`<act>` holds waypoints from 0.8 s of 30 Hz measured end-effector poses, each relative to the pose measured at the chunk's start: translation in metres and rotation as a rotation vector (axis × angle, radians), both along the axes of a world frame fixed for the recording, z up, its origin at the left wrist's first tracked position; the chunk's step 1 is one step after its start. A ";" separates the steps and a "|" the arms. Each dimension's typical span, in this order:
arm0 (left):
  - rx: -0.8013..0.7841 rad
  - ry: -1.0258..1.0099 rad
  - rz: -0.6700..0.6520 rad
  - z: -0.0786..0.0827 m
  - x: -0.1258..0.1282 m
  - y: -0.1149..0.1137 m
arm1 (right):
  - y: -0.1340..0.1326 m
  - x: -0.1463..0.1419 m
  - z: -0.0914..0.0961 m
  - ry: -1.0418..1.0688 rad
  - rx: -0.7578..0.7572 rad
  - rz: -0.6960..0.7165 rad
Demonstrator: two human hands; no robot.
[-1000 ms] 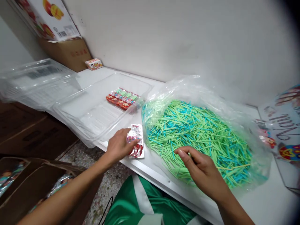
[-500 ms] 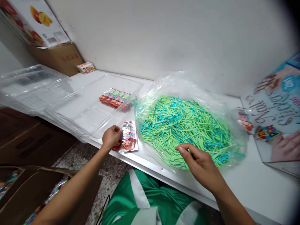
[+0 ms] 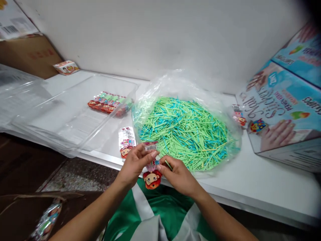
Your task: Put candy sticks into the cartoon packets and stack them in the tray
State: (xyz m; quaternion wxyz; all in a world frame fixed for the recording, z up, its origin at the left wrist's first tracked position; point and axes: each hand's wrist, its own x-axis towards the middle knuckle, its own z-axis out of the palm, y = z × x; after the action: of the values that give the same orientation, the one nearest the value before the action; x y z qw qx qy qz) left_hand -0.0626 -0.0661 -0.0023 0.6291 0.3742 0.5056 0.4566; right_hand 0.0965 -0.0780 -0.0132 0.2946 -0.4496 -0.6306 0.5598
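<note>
In front of the table's edge, my left hand (image 3: 134,164) is closed on a small printed packet (image 3: 152,180) with a red-haired cartoon head at its lower end. My right hand (image 3: 182,177) is closed too, with a thin green stick (image 3: 168,165) showing between its fingers. Its thumb and fingertips meet the packet's right side. Just behind lies a heap of green and blue sticks (image 3: 185,130) in an open clear plastic bag (image 3: 173,80). Left of the bag, another such packet (image 3: 127,136) rests on the white table (image 3: 271,180), partly covered by my left hand.
A clear plastic tray (image 3: 62,103) on the left contains several filled packets (image 3: 107,103). More clear trays (image 3: 20,97) and a cardboard box (image 3: 30,55) stand farther left. Blue-and-white printed boxes (image 3: 283,100) are at the right. An open carton (image 3: 22,214) sits below the table.
My left hand has lifted a packet off the table and brought it right. My right hand has moved left from the sticks to meet it, still with the green stick. The view has shifted right.
</note>
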 end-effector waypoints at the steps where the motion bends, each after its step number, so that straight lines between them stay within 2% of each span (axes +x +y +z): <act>1: 0.006 0.015 -0.021 -0.004 0.000 0.002 | 0.000 0.005 -0.001 -0.026 0.012 0.019; 5: -0.009 0.052 -0.019 -0.018 -0.002 0.012 | 0.012 0.042 -0.001 -0.328 0.152 0.089; 6: -0.021 0.054 -0.006 -0.021 -0.001 0.013 | 0.019 0.051 -0.002 -0.458 0.206 0.075; 8: -0.047 0.039 0.009 -0.024 0.003 0.015 | 0.038 0.065 -0.005 -0.858 0.293 0.016; 11: -0.139 -0.071 0.017 -0.024 0.011 0.015 | 0.065 0.068 -0.016 -1.068 0.266 -0.040; 16: -0.265 -0.240 0.061 -0.022 0.018 0.017 | 0.088 0.054 -0.029 -1.211 0.229 0.037; 20: -0.283 -0.262 0.066 -0.026 0.020 0.020 | 0.096 0.046 -0.031 -1.243 0.208 0.125; 24: -0.263 -0.255 0.048 -0.027 0.022 0.023 | 0.103 0.049 -0.029 -1.225 0.216 0.147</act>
State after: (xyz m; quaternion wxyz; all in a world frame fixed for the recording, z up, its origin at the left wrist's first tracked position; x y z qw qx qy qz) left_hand -0.0409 -0.0431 -0.0296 0.7206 0.2153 0.4859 0.4453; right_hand 0.1459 0.0252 -0.0422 -0.1159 -0.6120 -0.7673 0.1525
